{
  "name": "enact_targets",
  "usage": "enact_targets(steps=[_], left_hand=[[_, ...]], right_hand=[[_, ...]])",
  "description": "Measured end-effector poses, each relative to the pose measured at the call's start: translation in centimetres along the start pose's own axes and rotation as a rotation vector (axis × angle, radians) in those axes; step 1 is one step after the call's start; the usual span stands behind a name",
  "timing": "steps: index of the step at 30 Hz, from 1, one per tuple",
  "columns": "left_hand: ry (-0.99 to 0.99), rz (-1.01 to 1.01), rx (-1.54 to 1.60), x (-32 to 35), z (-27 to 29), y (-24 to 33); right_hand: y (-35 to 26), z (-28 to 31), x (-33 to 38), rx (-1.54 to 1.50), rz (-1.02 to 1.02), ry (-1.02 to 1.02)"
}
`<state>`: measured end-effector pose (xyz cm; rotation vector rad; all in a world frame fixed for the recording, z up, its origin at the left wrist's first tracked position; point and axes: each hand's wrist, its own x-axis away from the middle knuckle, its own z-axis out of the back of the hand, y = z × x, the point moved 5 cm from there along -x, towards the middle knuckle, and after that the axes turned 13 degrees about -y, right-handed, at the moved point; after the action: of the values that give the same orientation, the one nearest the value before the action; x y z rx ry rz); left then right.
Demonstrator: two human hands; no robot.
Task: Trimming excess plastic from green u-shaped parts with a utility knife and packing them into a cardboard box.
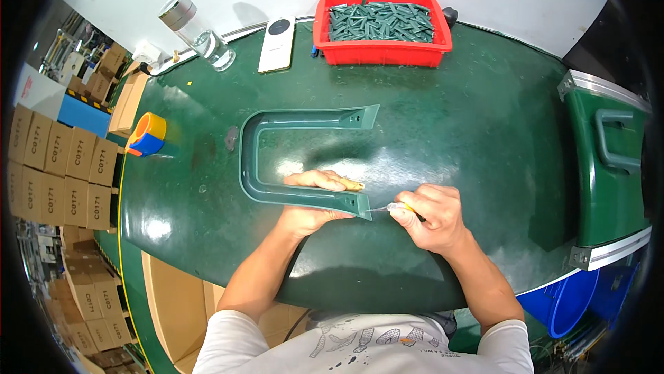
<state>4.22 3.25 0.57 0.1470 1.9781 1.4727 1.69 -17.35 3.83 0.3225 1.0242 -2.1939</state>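
Observation:
A dark green U-shaped plastic part (250, 159) lies over the table with its open end to the right. My left hand (303, 220) is closed around its near arm, fingers below and thumb above; the thumb carries a yellowish cover (353, 185). In my closed right hand (437, 219) is a small knife (393, 206) with a thin pale blade and a bit of yellow on its handle. The blade's tip meets the slanted end of the near arm, or sits very close to it. The far arm's end, with small holes, points away from both hands.
A red bin (384, 56) full of small green pieces stands at the back. Left of it are a white phone-like device (277, 45) and a glass bottle (207, 43). Rolls of tape (148, 133) sit at far left, a green case (609, 166) at right.

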Motion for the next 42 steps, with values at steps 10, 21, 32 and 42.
enact_targets(steps=[10, 21, 32, 42], left_hand=[[-0.189, 0.057, -0.127, -0.8, -2.8, 0.1], [-0.118, 0.017, -0.054, -0.7, -1.5, 0.2], [-0.081, 0.031, -0.016, -0.3, -1.1, 0.1], [0.250, 0.129, 0.174, 0.6, 0.5, -0.9]], right_hand=[[1.0, 1.3, -0.5, 0.032, -0.172, 0.067], [0.6, 0.3, 0.0, -0.600, -0.360, -0.386], [-0.2, -0.1, -0.4, -0.518, -0.194, -0.433], [-2.0, -1.4, -0.6, -0.343, 0.001, -0.498]])
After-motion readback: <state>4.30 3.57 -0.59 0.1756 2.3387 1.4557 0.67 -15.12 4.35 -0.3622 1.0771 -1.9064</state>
